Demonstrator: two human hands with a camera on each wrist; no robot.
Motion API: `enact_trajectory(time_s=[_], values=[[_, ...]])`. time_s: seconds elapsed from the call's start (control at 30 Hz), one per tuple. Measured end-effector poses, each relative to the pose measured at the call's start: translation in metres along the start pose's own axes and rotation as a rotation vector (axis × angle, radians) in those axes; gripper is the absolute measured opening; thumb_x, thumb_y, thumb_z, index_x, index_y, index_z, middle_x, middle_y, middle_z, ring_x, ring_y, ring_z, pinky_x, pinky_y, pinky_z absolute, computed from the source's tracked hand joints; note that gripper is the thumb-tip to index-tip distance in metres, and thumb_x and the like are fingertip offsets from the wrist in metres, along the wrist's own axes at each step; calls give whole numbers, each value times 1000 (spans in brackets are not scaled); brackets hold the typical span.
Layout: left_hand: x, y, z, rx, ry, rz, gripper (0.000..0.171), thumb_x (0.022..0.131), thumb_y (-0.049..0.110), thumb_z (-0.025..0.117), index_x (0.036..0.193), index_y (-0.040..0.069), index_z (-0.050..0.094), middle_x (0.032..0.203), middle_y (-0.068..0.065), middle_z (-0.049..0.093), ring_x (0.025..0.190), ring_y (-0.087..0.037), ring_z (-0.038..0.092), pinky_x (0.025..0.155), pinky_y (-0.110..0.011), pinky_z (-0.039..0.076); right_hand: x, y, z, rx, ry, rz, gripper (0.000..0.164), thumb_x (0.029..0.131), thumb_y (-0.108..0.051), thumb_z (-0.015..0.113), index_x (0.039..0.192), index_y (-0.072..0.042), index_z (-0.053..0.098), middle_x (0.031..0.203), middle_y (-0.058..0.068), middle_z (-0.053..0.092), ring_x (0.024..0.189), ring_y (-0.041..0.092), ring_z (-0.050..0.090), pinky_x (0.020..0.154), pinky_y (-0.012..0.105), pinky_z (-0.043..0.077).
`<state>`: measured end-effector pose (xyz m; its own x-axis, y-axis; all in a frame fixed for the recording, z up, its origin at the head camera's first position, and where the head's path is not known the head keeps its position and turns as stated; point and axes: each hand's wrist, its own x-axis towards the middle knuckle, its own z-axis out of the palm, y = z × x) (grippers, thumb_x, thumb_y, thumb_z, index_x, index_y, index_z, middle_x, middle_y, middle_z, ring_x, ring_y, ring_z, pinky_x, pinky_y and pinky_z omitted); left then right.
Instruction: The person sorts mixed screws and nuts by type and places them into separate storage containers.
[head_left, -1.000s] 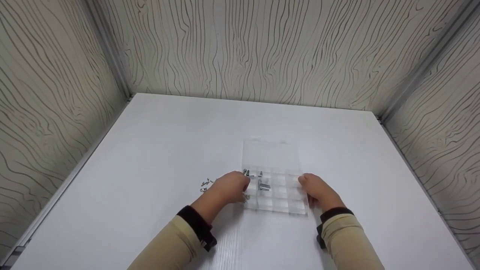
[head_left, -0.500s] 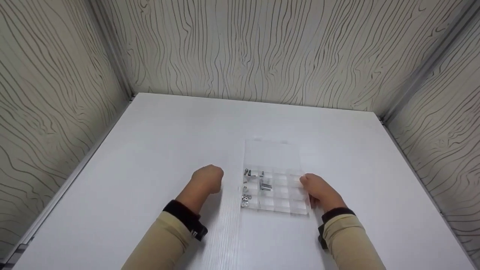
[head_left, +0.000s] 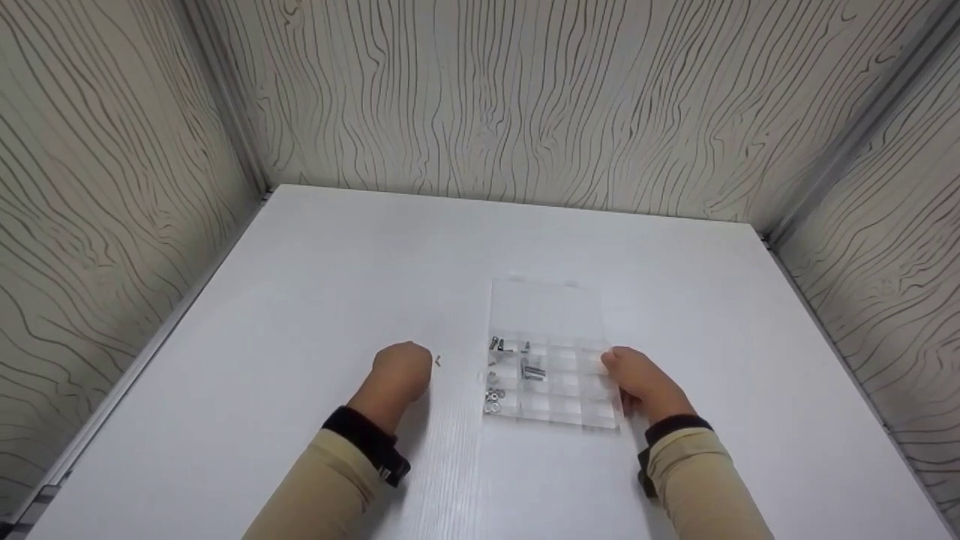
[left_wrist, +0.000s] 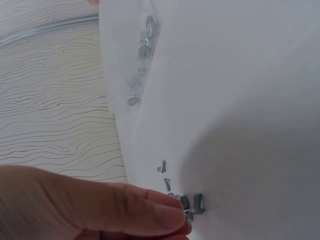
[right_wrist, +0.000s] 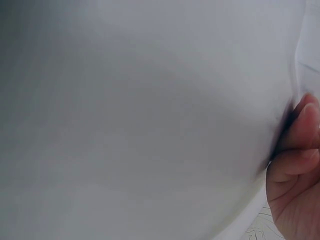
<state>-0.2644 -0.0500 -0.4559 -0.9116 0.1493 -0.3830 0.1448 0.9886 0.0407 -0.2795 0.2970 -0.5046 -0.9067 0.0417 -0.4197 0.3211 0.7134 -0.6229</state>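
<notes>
A clear plastic compartment box (head_left: pixel 564 406) lies with its lid (head_left: pixel 546 304) folded back. Bolts (head_left: pixel 534 373) and nuts (head_left: pixel 493 407) sit in some compartments on its left side. My right hand (head_left: pixel 643 381) grips the box's right edge, thumb on top. To the left of the box, my left hand (head_left: pixel 401 371) is low over the table, fingers curled. In the left wrist view its thumb and fingertips are right at a cluster of metal nuts (left_wrist: pixel 198 204); I cannot tell whether they pinch one. Two small screws (left_wrist: pixel 162 166) lie just beyond.
The white table (head_left: pixel 337 262) is enclosed by wood-grain-patterned panels (head_left: pixel 480 97) at the back and both sides. In the right wrist view, a blurred pale surface fills most of the picture beside the fingers (right_wrist: pixel 300 127).
My left hand has drawn back from the box's left compartments to the loose hardware at the left. More nuts in the box are uncovered. My right hand stays at the box's edge.
</notes>
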Motion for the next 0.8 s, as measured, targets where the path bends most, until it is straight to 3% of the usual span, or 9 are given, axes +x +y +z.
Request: enact_trajectory(time_s=[0.13, 0.4, 0.57, 0.7, 0.8], values=[[5, 1, 6, -18, -10, -30, 24, 79, -1, 58, 102, 0, 65, 102, -12, 64, 94, -22, 60, 73, -34, 53, -1, 0, 1, -19, 13, -26, 27, 95, -24, 29, 95, -3, 46, 46, 9, 49, 35, 20, 50, 33, 30, 42], [14, 4, 12, -34, -11, -69, 21, 87, 4, 50, 101, 3, 66, 99, -9, 64, 89, -18, 59, 70, -35, 53, -1, 0, 1, -37, 21, -31, 27, 95, -23, 29, 97, -3, 46, 49, 10, 51, 35, 21, 51, 33, 31, 42], [11, 6, 9, 20, -17, -19, 29, 82, 3, 56, 108, 8, 65, 106, -8, 64, 95, -20, 60, 73, -34, 53, 0, 1, 1, -39, 14, -43, 28, 96, -24, 29, 99, -2, 46, 49, 10, 51, 35, 20, 51, 33, 30, 41], [10, 9, 4, 42, 13, 44, 25, 75, 1, 61, 98, 7, 67, 95, -8, 64, 79, -19, 58, 65, -33, 52, 0, 1, 1, -27, 16, -43, 28, 97, -25, 30, 98, -2, 45, 48, 10, 50, 34, 20, 50, 33, 30, 42], [13, 14, 0, 5, 77, 87, 19, 72, 2, 62, 90, 6, 66, 87, -7, 64, 71, -18, 55, 62, -33, 51, -1, 0, 1, -26, 9, -34, 28, 97, -26, 29, 98, -3, 45, 48, 10, 49, 35, 20, 50, 34, 30, 42]])
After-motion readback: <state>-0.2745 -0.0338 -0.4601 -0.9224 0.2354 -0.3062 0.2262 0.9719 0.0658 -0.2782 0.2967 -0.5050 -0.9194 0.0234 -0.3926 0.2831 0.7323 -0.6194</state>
